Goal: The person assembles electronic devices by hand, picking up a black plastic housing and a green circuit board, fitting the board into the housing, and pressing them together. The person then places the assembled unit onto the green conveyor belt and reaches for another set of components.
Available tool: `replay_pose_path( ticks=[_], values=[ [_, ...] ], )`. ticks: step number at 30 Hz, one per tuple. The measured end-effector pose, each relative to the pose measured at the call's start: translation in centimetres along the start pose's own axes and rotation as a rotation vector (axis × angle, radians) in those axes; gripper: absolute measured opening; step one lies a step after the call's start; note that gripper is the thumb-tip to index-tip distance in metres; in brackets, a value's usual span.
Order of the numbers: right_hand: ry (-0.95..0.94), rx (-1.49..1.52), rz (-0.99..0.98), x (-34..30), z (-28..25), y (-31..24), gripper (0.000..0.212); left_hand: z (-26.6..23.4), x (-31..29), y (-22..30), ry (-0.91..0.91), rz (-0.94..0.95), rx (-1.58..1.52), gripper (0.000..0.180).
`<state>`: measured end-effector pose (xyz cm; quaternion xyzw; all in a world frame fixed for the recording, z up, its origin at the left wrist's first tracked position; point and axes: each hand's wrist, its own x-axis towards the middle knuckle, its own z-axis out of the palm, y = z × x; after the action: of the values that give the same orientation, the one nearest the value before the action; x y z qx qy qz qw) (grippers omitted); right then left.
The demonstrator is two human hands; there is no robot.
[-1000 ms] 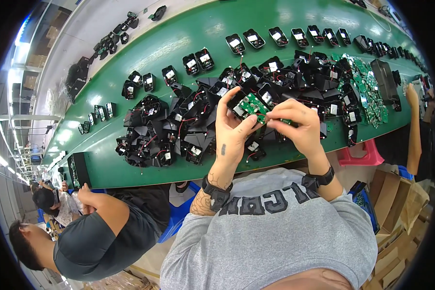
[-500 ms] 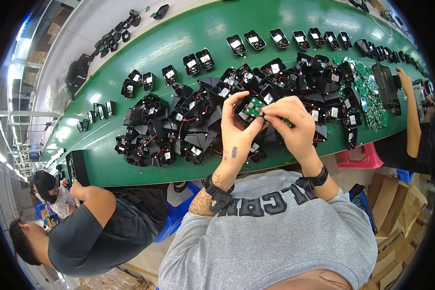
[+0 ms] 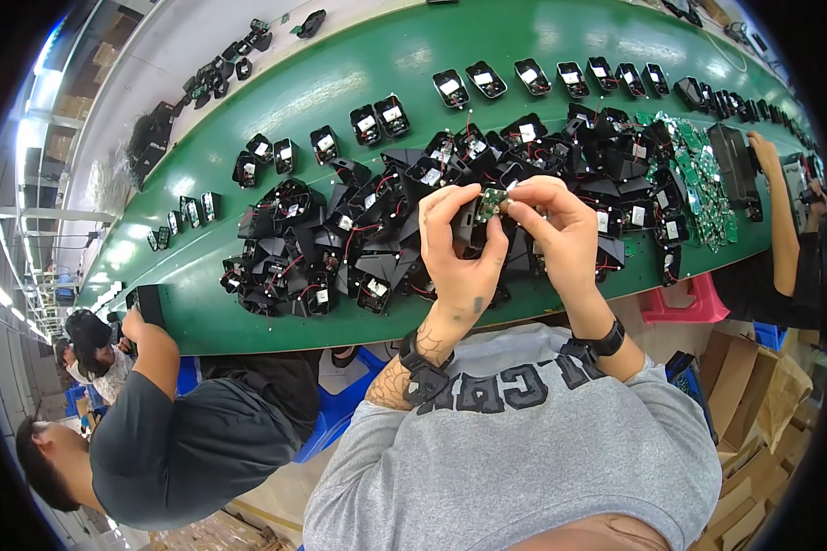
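So the small green circuit board is up in front of the person's chest, over the near side of the heap. The left hand has its grip closed on it, index finger at the top left, thumb at the bottom. The right hand brings thumb and fingertips to the board's right edge, but I honestly can't tell if that grip is pinching the board or something tiny next to it.

Right behind the hands is a big messy heap of black housings with red wires and white labels. Just right of that there's a pile of loose boards, then a long black tray. More housings stand in a loose row along the far side of the green table. Co-worker in a dark shirt on the left, another person's arm on the right, pink stool tucked by the table's near edge.
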<state>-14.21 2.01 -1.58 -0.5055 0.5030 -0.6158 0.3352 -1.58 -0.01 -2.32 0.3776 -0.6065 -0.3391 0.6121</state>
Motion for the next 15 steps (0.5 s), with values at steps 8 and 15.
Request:
replay_pose_path(
  ticks=[8, 15],
  values=[
    [-0.07, 0.083, 0.198, -0.09, -0.21, 0.14, 0.007, 0.31, 0.31, -0.09, 0.044, 0.184, 0.102, 0.043],
    [-0.119, 0.09, 0.227, -0.02, -0.4, 0.27, 0.005, 0.21, 0.37, 0.22, 0.013, 0.312, 0.18, 0.044]
  ],
)
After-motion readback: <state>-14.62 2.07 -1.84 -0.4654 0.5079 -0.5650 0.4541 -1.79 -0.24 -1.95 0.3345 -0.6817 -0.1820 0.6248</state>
